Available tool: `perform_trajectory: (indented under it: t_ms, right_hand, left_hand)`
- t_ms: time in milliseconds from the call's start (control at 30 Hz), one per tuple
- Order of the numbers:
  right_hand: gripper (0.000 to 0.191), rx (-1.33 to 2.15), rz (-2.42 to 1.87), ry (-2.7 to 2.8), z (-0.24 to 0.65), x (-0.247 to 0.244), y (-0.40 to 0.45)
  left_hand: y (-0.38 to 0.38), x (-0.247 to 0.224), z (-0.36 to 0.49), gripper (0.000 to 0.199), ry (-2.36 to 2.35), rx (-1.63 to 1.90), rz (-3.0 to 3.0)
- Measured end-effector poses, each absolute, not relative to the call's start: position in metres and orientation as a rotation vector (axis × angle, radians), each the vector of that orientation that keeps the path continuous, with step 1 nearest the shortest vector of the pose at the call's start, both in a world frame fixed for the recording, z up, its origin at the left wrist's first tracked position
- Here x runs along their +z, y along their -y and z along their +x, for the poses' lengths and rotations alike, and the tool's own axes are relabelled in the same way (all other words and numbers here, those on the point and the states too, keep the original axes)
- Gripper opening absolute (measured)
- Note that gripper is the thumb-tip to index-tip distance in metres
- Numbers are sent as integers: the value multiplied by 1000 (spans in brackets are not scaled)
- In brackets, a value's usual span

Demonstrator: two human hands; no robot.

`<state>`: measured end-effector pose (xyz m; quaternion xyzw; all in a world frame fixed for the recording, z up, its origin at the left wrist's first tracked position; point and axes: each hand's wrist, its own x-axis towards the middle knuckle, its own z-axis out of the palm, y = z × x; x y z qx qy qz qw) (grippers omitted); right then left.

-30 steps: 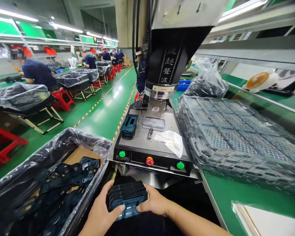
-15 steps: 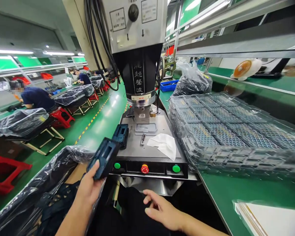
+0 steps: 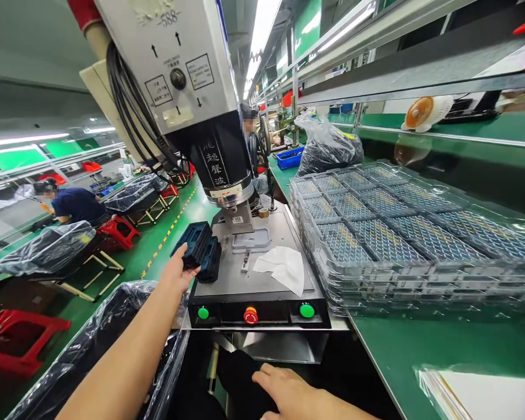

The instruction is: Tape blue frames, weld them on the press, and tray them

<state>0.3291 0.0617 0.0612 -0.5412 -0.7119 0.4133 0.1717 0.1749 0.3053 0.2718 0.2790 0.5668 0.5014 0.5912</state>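
My left hand (image 3: 178,273) is closed on the near end of a dark blue plastic housing (image 3: 193,240). That housing is above and slightly left of a small stack of similar dark housings (image 3: 210,263) on the left of the machine's metal base plate (image 3: 227,286). Whether the two touch, I cannot tell. My right hand (image 3: 289,389) rests low over my dark-clothed lap, empty, its fingers loosely stretched and partly out of frame. Over the plate hangs the ultrasonic press head (image 3: 234,219), above a grey fixture (image 3: 251,240).
A white cloth (image 3: 282,265) lies on the plate. Along the front edge sit green buttons (image 3: 307,310) and a red emergency stop (image 3: 250,315). Stacked clear trays (image 3: 389,233) stand right; a plastic-lined bin (image 3: 100,326) sits left. Other people work further back.
My left hand has carried the housing forward from beside the bin to the stack. My right hand has shifted slightly down. The view has tilted and turned a little.
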Motion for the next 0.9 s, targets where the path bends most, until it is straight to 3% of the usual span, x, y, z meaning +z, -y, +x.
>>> perform_trajectory:
  t_ms: [333, 467, 667, 900]
  right_hand:
    - [48, 980, -1520, 2156, 324, 48, -63]
    - [49, 943, -1558, 2242, 323, 58, -65]
    - [50, 976, -1609, 2342, 324, 73, -67]
    - [49, 1025, -1608, 2320, 326, 70, -67]
  left_hand:
    - [-316, 268, 191, 18, -1405, 1083, 700]
    - [-316, 267, 191, 16, -1433, 1050, 712]
    - [-314, 272, 189, 32, -1576, 937, 746]
    - [-309, 278, 187, 36, -1696, 878, 797]
